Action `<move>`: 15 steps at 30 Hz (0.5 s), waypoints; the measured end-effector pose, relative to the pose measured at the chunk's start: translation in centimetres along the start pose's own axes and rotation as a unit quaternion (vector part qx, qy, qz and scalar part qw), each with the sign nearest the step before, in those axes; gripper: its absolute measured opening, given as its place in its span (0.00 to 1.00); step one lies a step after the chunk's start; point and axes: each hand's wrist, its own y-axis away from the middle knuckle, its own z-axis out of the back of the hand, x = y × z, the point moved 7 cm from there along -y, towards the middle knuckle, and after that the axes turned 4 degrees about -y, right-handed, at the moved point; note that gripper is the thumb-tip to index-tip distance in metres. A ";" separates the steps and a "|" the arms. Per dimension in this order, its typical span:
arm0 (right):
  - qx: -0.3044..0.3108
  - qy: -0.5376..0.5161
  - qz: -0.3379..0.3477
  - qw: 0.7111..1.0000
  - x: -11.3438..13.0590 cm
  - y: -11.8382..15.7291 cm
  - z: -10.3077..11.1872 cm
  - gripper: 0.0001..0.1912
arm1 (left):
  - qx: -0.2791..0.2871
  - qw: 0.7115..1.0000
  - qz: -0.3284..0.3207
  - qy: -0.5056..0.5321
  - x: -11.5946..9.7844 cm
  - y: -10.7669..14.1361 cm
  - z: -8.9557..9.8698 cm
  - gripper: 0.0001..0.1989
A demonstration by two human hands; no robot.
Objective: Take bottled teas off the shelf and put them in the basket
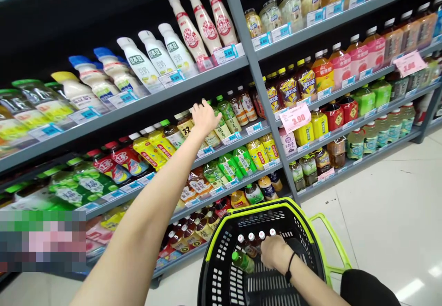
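Note:
My left hand (206, 119) reaches to a middle shelf on the left rack, over the tops of the tea bottles. Its fingers and thumb are apart, and it hides the caps beneath. Right of it stands a green-capped tea bottle (228, 115); to its left is a dark drink bottle (183, 124) with a pale label. My right hand (274, 252), a black band at its wrist, is closed down inside the black basket (203, 276). Whatever it grips is hidden. Beside it are several white-capped bottles (247, 246) and a green-capped bottle (242, 261).
The basket has a lime rim and handle (333, 239). Milky drink bottles (145, 64) fill the shelf above my left hand. A grey upright (257, 76) divides the racks; pink price signs (296, 118) jut from the right one. Pale floor tiles (386, 195) lie at right.

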 end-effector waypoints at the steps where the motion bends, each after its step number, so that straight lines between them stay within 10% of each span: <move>1: 0.007 0.001 -0.009 1.000 -0.1 0.0 0.1 0.19 | 0.015 1.000 0.007 -0.016 0.2 -0.8 -0.6 0.48; 15: 0.024 -0.019 -0.024 0.999 0.2 -0.2 0.9 0.22 | -0.034 0.999 0.038 0.011 -0.6 -3.7 -3.0 0.49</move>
